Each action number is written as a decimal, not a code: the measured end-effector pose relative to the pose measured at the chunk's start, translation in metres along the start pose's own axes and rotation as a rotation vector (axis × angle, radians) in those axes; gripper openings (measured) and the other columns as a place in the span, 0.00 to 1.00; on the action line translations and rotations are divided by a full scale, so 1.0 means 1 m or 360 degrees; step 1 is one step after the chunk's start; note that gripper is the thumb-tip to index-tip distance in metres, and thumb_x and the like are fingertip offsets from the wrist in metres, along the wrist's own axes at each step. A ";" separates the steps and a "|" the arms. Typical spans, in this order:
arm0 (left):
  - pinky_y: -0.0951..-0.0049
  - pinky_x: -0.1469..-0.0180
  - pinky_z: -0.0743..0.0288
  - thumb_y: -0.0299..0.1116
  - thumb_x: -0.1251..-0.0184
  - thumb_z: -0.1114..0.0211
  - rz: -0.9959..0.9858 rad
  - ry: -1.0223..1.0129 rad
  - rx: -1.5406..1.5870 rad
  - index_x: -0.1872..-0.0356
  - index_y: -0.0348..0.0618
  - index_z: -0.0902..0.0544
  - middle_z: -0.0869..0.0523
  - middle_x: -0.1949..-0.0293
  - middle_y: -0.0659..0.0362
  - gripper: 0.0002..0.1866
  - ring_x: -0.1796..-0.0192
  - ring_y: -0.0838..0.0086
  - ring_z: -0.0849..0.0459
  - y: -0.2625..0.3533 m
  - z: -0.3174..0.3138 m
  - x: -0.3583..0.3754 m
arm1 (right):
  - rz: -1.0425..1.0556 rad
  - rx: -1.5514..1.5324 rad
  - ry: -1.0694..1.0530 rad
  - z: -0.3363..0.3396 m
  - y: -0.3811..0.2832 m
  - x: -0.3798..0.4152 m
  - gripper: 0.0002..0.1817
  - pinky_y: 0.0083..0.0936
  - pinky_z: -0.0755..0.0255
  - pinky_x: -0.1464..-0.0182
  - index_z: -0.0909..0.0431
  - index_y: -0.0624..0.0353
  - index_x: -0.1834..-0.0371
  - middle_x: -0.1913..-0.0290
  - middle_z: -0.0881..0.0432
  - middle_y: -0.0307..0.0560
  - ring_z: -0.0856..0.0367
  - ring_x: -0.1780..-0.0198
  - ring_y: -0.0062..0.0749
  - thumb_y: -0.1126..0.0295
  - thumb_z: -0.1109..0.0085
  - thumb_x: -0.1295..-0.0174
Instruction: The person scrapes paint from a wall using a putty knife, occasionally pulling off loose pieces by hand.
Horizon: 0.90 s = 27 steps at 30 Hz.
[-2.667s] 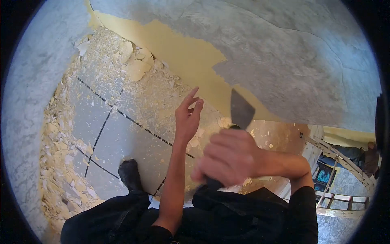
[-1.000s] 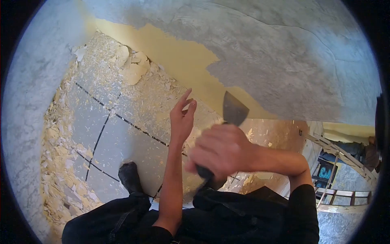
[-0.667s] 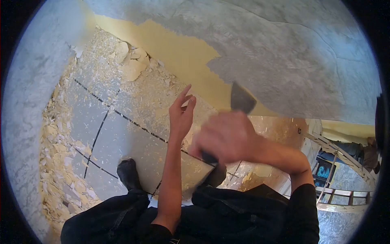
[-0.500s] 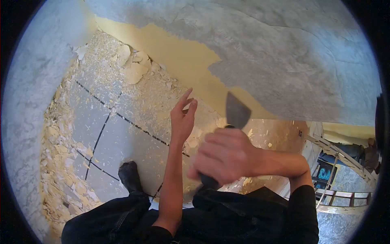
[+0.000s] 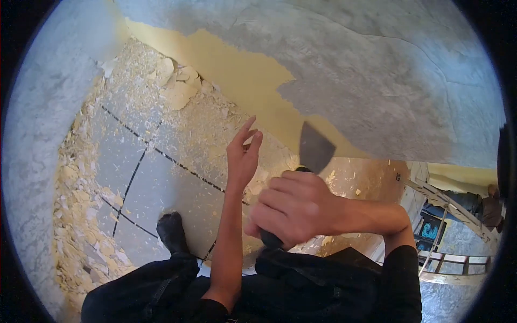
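My right hand [image 5: 293, 207] is wrapped round the black handle of a scraper [image 5: 315, 148], whose wide grey metal blade points up toward the wall. Nothing is in my left hand [image 5: 243, 156]; its fingers are apart, raised in front of the lower wall. Across the wall, a yellow strip [image 5: 231, 67] borders the floor, with a ragged edge against the grey mottled surface [image 5: 355, 81] above it.
Pale flakes [image 5: 81, 226] cover the floor [image 5: 161, 188] along the left wall [image 5: 37, 134], with larger pieces [image 5: 180, 94] near the corner. At the right are a wooden ladder [image 5: 452, 273] and part of another person [image 5: 490, 209].
The scraper blade has turned slightly and shows broader. My right hand has shifted a little, while my left hand has hardly moved.
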<state>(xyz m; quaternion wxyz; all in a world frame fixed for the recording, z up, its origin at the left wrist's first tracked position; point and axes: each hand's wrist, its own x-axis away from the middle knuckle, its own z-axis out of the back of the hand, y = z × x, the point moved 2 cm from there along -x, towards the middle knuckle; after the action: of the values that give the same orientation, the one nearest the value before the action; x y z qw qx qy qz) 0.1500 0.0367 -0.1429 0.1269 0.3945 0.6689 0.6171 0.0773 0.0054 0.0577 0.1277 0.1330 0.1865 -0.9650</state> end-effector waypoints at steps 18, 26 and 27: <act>0.76 0.63 0.25 0.36 0.29 0.39 -0.0030 -0.0008 -0.0009 0.33 0.50 0.26 0.15 0.51 0.48 0.24 0.65 0.79 0.20 0.001 -0.001 0.001 | -0.0126 -0.0061 0.0109 -0.014 0.033 0.008 0.10 0.27 0.35 0.80 0.27 0.50 0.81 0.83 0.31 0.36 0.26 0.81 0.28 0.66 0.32 0.61; 0.77 0.64 0.25 0.35 0.29 0.39 -0.0060 0.0011 0.0029 0.33 0.50 0.25 0.15 0.51 0.49 0.23 0.65 0.80 0.21 -0.008 -0.006 -0.002 | -0.0124 -0.0136 0.0029 -0.019 0.031 0.007 0.10 0.27 0.36 0.80 0.29 0.51 0.82 0.83 0.30 0.37 0.26 0.81 0.30 0.69 0.33 0.60; 0.77 0.64 0.25 0.35 0.29 0.39 -0.0032 0.0008 0.0003 0.33 0.50 0.25 0.15 0.51 0.49 0.23 0.65 0.81 0.21 -0.010 -0.002 -0.003 | -0.0101 -0.0083 0.0026 -0.019 0.023 0.006 0.10 0.27 0.36 0.80 0.29 0.51 0.82 0.82 0.30 0.37 0.26 0.81 0.30 0.70 0.33 0.60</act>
<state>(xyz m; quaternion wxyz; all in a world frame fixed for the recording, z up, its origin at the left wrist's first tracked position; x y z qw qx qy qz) 0.1471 0.0334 -0.1528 0.1311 0.3864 0.6737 0.6162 0.0822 -0.0096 0.0315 0.0987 0.1316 0.2167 -0.9623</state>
